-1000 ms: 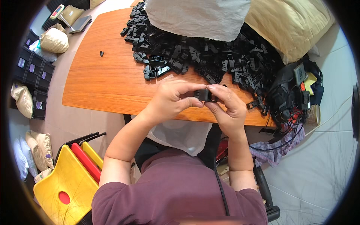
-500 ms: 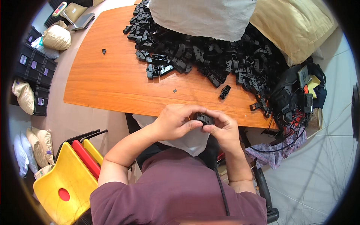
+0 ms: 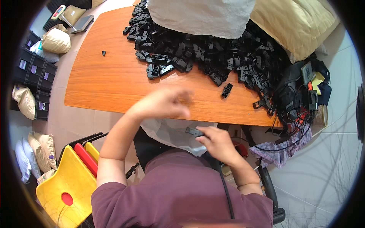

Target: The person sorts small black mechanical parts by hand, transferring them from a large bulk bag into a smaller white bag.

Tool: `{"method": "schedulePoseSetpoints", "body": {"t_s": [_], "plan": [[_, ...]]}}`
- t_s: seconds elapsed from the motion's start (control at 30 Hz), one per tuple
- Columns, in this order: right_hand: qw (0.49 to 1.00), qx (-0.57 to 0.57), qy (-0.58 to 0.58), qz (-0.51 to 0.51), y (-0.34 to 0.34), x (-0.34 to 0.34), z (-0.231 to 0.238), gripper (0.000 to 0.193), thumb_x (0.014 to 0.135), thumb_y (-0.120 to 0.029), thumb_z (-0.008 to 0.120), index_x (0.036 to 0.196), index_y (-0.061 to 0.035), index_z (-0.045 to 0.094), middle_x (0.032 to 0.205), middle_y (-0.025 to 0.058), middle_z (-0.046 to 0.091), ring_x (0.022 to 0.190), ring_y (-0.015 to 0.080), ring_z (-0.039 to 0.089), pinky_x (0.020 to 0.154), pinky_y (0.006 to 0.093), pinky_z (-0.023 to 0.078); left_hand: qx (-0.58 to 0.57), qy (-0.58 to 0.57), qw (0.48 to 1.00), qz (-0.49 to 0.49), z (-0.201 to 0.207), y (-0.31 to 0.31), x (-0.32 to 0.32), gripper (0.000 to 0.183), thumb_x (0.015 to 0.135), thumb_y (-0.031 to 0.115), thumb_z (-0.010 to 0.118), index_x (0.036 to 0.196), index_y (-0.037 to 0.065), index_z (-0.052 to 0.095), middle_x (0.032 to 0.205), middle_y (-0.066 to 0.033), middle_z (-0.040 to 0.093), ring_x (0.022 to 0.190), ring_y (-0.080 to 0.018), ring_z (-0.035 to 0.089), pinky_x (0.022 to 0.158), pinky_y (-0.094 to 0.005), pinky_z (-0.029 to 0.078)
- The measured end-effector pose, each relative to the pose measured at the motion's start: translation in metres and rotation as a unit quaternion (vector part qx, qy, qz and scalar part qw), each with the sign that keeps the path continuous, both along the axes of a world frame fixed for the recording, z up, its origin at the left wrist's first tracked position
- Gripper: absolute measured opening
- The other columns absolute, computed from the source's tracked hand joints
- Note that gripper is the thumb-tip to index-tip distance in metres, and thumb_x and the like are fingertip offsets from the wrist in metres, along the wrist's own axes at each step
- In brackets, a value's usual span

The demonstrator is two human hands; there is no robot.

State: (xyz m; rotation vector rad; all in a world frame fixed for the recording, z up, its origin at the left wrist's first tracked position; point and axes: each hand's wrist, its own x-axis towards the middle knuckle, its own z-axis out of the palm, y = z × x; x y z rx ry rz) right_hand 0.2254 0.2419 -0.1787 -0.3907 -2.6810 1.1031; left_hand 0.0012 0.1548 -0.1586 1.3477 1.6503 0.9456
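My right hand (image 3: 217, 143) holds a small black plastic part (image 3: 194, 132) over a clear plastic bag (image 3: 171, 133) in my lap, below the table's near edge. My left hand (image 3: 167, 103) is blurred with motion above the orange wooden table (image 3: 106, 83), fingers loosely curled and nothing visible in them. A big heap of black plastic parts (image 3: 213, 53) covers the far side of the table. One loose black part (image 3: 227, 90) lies apart from the heap, nearer to me.
A white sack (image 3: 201, 17) and a tan sack (image 3: 296, 22) rest on the heap's far side. A tangle of cables and devices (image 3: 300, 95) sits at the table's right end. Stacked yellow and red chairs (image 3: 72, 178) stand at my left. Black crates (image 3: 36, 72) line the floor.
My hands were together on one black part over the table's edge. Now they have parted: the right went down to the bag with the part, the left rose toward the table.
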Motion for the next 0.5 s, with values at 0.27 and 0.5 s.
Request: {"method": "schedulePoseSetpoints", "body": {"t_s": [0.27,0.5], "plan": [[0.958,0.119,0.019,-0.259,0.051,-0.038,0.025,0.027,0.076,-0.025,0.066,0.089,-0.0026,0.060,0.080,0.0129,0.063,0.072,0.0297,0.062,0.061,0.0374,0.049,0.120,0.593,0.785,0.133,0.000,0.047,-0.030,0.017,0.068,0.009,0.066,0.084,0.009,0.060,0.090,-0.0026,0.057,0.084,-0.0207,0.053,0.067,-0.0309,0.046],[0.951,0.129,-0.037,-0.278,0.076,-0.055,0.021,0.041,0.077,-0.014,0.061,0.115,-0.0056,0.048,0.094,0.0183,0.060,0.082,0.0346,0.059,0.071,0.0407,0.048,0.243,0.372,0.853,0.275,-0.002,0.033,-0.016,0.022,0.070,0.014,0.072,0.079,0.004,0.054,0.075,-0.0069,0.058,0.064,-0.0213,0.057,0.057,-0.0305,0.046]]}}
